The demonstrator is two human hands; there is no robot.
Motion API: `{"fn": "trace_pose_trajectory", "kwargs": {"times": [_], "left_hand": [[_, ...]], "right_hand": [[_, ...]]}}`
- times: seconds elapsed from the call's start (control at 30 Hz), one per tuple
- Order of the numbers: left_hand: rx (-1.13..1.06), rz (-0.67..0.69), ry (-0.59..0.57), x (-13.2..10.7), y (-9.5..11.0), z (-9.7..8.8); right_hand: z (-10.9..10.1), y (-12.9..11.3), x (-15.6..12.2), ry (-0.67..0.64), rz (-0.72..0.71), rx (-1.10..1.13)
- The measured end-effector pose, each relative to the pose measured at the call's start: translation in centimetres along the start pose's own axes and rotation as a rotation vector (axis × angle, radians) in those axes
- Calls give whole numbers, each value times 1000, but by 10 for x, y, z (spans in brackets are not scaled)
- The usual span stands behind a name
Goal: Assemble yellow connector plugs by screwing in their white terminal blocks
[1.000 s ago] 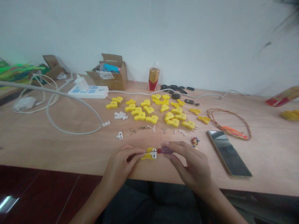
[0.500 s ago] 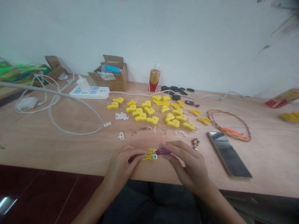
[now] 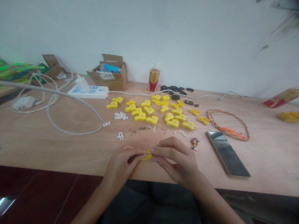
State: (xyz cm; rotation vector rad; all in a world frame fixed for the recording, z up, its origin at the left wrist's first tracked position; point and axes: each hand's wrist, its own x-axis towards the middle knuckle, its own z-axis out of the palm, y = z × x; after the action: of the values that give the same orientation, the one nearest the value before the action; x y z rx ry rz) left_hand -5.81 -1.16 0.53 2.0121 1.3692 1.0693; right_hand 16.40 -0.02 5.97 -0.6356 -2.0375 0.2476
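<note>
My left hand (image 3: 123, 160) is closed, its thumb and forefinger pinched at the tip of a thin metal shaft. The shaft belongs to what looks like a small screwdriver (image 3: 149, 153). My right hand (image 3: 175, 158) is closed around the handle end, and its fingers hide the handle. Just beneath lies an open yellow plug housing (image 3: 147, 158), near the table's front edge. The right fingers cover most of its right side, so its white insert is hidden. Whether the left fingertips also hold a tiny screw cannot be made out.
Several yellow plugs (image 3: 140, 116) spread across the table (image 3: 70, 146). Nearer lie white clips (image 3: 121, 115), small screws (image 3: 143, 128) and red-and-gold pieces (image 3: 194, 143). A phone (image 3: 227, 154) and twisted wire (image 3: 227, 124) lie right; a power strip (image 3: 88, 92), box (image 3: 112, 76) and bottle (image 3: 153, 78) stand behind.
My right hand has slid left along the screwdriver, and its fingers now cover the red handle and the white insert. My left hand keeps its pinch. The camera view shifted slightly.
</note>
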Motion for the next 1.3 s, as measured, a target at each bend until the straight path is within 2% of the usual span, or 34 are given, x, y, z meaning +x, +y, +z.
{"fn": "trace_pose_trajectory", "kwargs": {"times": [0.07,0.2,0.43,0.6,0.73,0.87,0.93,1.1,1.3], "left_hand": [[-5,0,5,0,1,0],[-30,-11,-1,-1,0,0],[-122,-78,-2,-7,-3,0],[-150,-131,-30,-9,-4,0],[-63,-104,-17,-11,0,1],[124,-70,37,-17,12,6],[184,-80,26,-18,17,8],[151,-77,18,-12,21,5],[36,-79,-120,3,14,1]], "right_hand": [[3,0,2,-3,-9,16],[5,-4,5,-75,60,148],[12,-1,9,105,82,162],[16,7,6,138,107,136],[15,7,2,131,151,138],[12,4,3,137,119,123],[11,4,3,134,110,126],[8,7,-3,131,138,136],[-1,4,-3,54,154,203]]}}
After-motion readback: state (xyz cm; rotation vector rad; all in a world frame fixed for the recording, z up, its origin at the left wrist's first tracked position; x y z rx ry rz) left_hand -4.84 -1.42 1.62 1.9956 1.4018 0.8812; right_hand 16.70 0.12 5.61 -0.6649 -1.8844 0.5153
